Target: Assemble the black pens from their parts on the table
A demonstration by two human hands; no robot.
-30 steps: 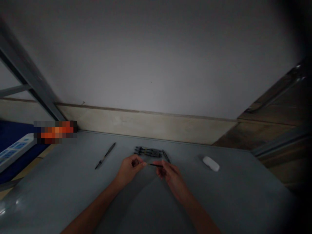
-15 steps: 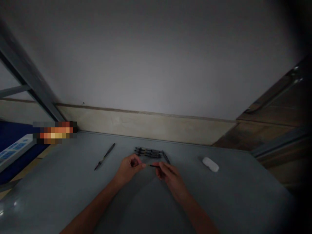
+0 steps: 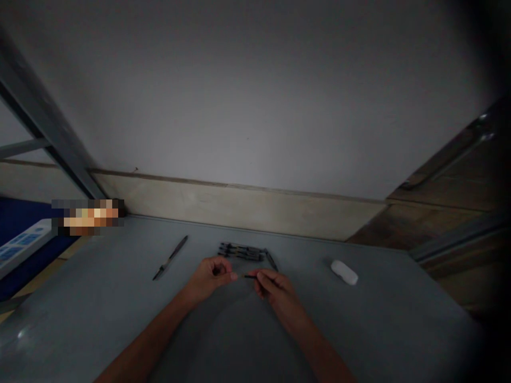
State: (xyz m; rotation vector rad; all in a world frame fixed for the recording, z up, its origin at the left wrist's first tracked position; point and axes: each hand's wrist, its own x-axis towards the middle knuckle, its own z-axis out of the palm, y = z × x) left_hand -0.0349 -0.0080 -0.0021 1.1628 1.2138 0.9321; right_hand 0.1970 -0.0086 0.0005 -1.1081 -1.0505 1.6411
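My right hand is closed in a pinch on a thin dark pen part, whose pale yellowish tip points left. Facing it, my left hand has thumb and forefinger pressed together close to that tip. Whatever lies between those left fingertips is too small to name. Just beyond both hands a row of dark pens lies side by side on the grey table. One short dark pen piece slants at the row's right end. A single pen rests to the left of my left hand.
A white rounded case sits on the table to the right. The wall with its tiled base rises behind the far edge. At left are a metal post, a white box-like strip and a blurred-out patch.
Both hands remain facing each other in a pinch, slightly lower in view. The gap between the left fingertips and the dark pen part looks about the same.
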